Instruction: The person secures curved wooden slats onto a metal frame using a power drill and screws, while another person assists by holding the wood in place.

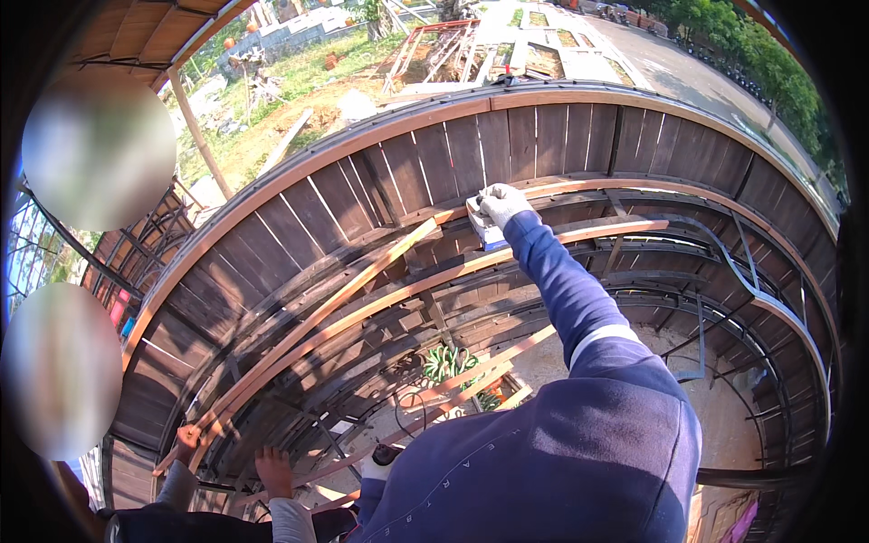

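Observation:
My right arm, in a navy sleeve, stretches forward to the curved wooden rail [579,184]. At its end my right hand [503,203], in a pale work glove, has its fingers curled on a small white-and-blue box [491,237] against the plank wall. What lies inside the box cannot be made out. Low in the picture, partly behind my navy top, my left hand [376,467] shows as a pale glove beside a small dark thing [387,453]; its fingers are hidden. Bare hands of another person, one [188,436] touching the ends of wooden strips [299,337], are at lower left.
A curved dark plank wall [434,163] with a wooden top edge wraps round the front. Black metal hoops and a grey metal frame [769,297] run along the right. Long strips cross the middle above a green coil [448,364]. Two blurred patches cover the left.

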`<state>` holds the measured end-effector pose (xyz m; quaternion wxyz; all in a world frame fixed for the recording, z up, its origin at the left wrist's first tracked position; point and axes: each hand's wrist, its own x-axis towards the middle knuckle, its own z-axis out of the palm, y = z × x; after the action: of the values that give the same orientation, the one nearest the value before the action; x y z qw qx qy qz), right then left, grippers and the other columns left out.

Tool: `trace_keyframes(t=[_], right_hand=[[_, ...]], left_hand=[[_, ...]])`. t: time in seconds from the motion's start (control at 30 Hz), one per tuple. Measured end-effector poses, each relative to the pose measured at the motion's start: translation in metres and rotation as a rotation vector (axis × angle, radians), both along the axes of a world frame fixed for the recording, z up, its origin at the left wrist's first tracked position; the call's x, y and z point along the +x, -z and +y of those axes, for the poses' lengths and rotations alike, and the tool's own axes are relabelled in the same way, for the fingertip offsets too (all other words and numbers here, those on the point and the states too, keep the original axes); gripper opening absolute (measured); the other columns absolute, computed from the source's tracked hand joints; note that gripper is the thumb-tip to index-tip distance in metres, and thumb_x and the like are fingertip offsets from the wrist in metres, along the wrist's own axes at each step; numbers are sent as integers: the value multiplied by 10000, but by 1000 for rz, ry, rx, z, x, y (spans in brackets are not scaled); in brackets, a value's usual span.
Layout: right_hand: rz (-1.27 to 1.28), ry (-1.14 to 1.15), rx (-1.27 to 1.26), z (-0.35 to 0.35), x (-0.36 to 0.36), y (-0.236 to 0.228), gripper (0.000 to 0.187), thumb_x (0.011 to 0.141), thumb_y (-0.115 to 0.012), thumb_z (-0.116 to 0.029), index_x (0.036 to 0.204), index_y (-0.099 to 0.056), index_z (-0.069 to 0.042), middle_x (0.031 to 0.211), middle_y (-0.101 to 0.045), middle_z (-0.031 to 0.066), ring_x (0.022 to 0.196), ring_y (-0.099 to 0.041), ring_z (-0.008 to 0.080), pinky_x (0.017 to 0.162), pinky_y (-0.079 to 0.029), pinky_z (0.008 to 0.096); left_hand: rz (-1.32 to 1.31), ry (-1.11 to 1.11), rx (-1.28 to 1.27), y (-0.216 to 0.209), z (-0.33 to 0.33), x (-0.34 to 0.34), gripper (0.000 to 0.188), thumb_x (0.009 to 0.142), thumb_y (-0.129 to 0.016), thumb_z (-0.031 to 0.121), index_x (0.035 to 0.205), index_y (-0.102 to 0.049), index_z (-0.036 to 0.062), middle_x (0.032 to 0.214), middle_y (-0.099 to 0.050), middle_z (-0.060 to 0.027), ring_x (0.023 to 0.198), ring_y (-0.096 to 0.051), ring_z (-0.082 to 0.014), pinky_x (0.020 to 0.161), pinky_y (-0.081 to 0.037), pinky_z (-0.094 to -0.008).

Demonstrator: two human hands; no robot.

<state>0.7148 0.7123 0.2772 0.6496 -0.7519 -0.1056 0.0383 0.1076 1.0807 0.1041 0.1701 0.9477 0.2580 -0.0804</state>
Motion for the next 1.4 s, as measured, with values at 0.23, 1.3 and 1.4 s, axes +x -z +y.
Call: trace_keyframes(t=[0.23,1.3,1.4], right_hand=[[317,-640,793,25,-196,-5,330,879,-609,-99,1180,-638,33,1131,-682,132,1073,-684,288,943,-577,428],[292,-1197,502,13,-395,9,382,884,-719,-70,1251,-668,23,1255,-678,170,1142,-651,275,999,-511,389],[378,-1207,517,10,-398,23,463,858,-777,-126,1277,-648,22,1295,-652,189,1198,-624,308,1051,-479,430]], left_hand=[[-304,-195,-602,-65,-120,49,204,824,-793,232,956,-770,77,895,-784,-85,860,-755,-215,783,-585,-364],[-275,35,-539,-167,-208,50,435,809,-822,288,1166,-712,65,1011,-749,-167,938,-725,-337,817,-561,-397],[-343,40,-517,-177,-212,50,405,760,-851,322,1010,-736,26,870,-735,-194,827,-723,-367,756,-571,-422]])
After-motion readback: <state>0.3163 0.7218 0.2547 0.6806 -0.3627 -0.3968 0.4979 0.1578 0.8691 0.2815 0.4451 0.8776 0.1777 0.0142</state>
